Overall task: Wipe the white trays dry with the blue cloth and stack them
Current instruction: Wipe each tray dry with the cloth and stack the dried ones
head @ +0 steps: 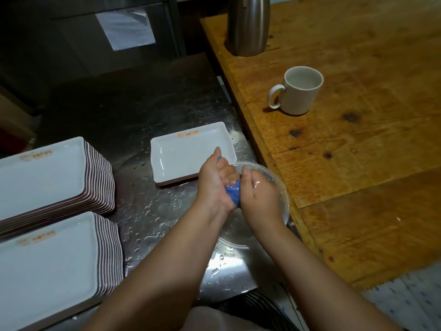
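Note:
Both hands hold the blue cloth (232,192), bunched into a twisted wad over a clear bowl (274,177). My left hand (213,185) grips its upper part, and a blue tip pokes out above the fingers. My right hand (259,194) grips the lower part and looks wet. Just behind the hands, a short stack of white trays (186,151) with an orange logo lies on the wet steel counter (148,206). At the left stand two tall stacks of white trays, the far stack (47,177) and the near stack (55,259).
A wooden table (358,139) runs along the right, higher than the counter, with a white mug (298,91) and a steel flask (248,25) on it. Water drops cover the steel counter. A patterned cloth (410,297) lies at the lower right.

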